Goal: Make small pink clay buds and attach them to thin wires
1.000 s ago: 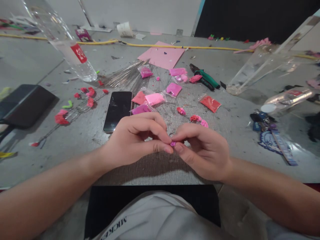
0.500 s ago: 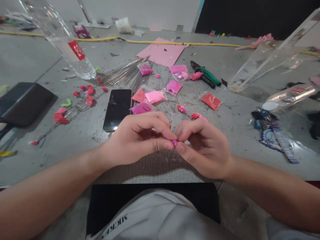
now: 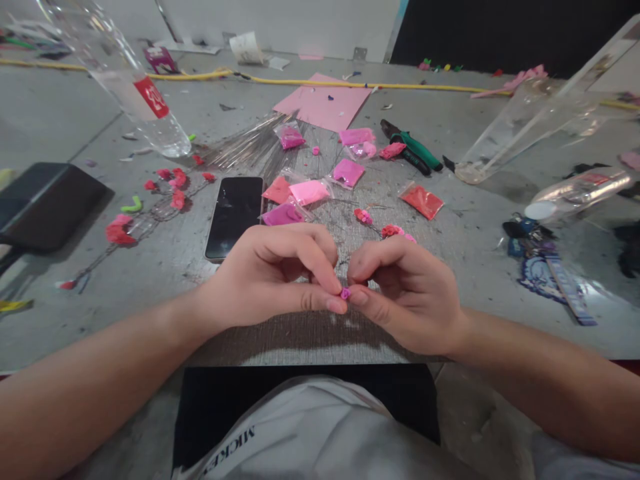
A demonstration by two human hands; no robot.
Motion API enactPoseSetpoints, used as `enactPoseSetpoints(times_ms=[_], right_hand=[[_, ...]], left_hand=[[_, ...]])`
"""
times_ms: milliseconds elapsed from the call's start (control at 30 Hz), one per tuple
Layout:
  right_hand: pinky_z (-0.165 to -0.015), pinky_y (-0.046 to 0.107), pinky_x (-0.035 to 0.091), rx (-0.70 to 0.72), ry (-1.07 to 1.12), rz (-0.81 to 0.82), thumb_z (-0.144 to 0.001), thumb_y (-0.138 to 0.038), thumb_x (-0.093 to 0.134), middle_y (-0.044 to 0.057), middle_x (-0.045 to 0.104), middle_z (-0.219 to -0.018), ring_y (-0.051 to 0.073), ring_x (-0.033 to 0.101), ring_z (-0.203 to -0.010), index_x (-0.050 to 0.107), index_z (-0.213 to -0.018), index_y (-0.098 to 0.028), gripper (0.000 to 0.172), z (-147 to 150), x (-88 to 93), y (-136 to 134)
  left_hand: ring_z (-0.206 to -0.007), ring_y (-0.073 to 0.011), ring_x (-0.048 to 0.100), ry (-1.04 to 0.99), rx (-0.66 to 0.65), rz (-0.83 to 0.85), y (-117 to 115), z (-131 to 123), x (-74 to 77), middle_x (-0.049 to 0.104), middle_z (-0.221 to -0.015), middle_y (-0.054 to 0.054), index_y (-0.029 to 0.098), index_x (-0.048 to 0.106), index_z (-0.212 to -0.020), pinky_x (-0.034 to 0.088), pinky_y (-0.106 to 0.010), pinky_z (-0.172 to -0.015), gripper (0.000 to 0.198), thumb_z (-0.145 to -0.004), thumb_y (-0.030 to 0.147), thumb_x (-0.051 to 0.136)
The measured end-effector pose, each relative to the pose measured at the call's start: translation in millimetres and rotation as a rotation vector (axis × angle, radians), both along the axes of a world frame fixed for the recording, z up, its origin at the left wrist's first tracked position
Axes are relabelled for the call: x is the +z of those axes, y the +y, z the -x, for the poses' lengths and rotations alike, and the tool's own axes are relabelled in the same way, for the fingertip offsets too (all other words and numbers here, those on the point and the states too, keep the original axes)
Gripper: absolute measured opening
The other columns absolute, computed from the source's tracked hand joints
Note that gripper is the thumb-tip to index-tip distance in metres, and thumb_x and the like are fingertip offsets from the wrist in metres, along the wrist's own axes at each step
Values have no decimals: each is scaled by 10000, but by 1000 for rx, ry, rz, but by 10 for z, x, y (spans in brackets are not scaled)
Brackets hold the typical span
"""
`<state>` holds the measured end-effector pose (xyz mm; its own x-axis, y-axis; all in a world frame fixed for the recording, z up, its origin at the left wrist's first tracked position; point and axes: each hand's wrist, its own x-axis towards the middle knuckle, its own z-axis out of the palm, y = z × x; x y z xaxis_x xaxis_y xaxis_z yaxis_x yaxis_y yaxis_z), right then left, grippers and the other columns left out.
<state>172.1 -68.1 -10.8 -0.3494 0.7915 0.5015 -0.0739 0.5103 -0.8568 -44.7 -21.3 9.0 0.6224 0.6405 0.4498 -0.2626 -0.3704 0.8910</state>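
A tiny purple piece of modelling clay (image 3: pixel 345 293), with folds in it, is between my two hands above the table's near edge. My left hand (image 3: pixel 285 273) pinches it between thumb and forefinger. My right hand (image 3: pixel 407 293) is curled, its thumb tip pressed on the clay's right side and its forefinger bent just above. Beyond the hands are small bags of clay: a purple bag (image 3: pixel 284 215), a pink bag (image 3: pixel 310 193) and a red bag (image 3: pixel 423 201). A stem with red and pink clay blossoms (image 3: pixel 393 231) is partly hidden behind my right hand.
A phone (image 3: pixel 234 217) lies by my left hand. Wire stems with red clay flowers (image 3: pixel 120 230) are farther left, beside a black box-like object (image 3: pixel 55 207). Green-handled pliers (image 3: pixel 415 150), thin wires (image 3: pixel 250 143), an upright bottle (image 3: pixel 150 107) and a yellow cable (image 3: pixel 300 83) are farther back.
The purple clay has shifted slightly left and toward me. My right forefinger has lifted off it and bent back, while the thumb stays against it. My left hand keeps its pinch.
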Motion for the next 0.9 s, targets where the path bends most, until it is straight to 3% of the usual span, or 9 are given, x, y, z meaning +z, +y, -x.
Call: enactPoseSetpoints(times_ms=[133,300,500,633,733,900], right_hand=[[-666,288,543,-7,-15,-20,-965,-160,771,-21,665,-859,124,636,-731,628,-1020,-256,180,-2,-7,5],[-603,256,514,-68,-42,-32,-961,-163,771,-35,662,-816,105,612,-677,610,-971,-251,184,13,6,11],[-565,270,504,-143,-35,-39,-957,-150,736,-32,642,-760,117,600,-640,612,-936,-250,160,-6,51,21],[-559,286,508,-312,4,-9,-964,-195,736,-15,648,-781,120,581,-626,632,-909,-250,130,-35,23,86],[-565,297,515,-384,-4,30,-965,-286,757,-16,631,-759,124,564,-611,626,-895,-250,152,-49,-15,160],[-553,275,478,-362,-82,92,-961,-274,731,-31,611,-741,109,547,-605,612,-899,-238,140,-54,-43,243]], left_hand=[[-709,-111,647,-1,32,3,7,-4,-22,671,-794,-1,187,772,-807,575,-222,-633,226,-735,63,947],[-737,-116,671,32,31,-24,0,-15,-35,723,-865,-24,228,854,-964,572,-216,-630,234,-791,86,921],[-748,-133,675,133,174,-97,32,29,0,744,-855,-35,227,842,-885,554,-232,-629,116,-824,160,915],[-807,-147,698,455,163,-367,133,115,-23,752,-908,-42,209,842,-964,555,-251,-706,55,-929,185,806],[-891,-189,729,763,122,-614,187,158,-86,764,-1018,-67,213,850,-1060,569,-300,-801,215,-1018,170,644],[-890,-224,739,968,42,-715,193,158,-158,751,-1089,-86,233,831,-1155,566,-322,-769,263,-1043,193,597]])
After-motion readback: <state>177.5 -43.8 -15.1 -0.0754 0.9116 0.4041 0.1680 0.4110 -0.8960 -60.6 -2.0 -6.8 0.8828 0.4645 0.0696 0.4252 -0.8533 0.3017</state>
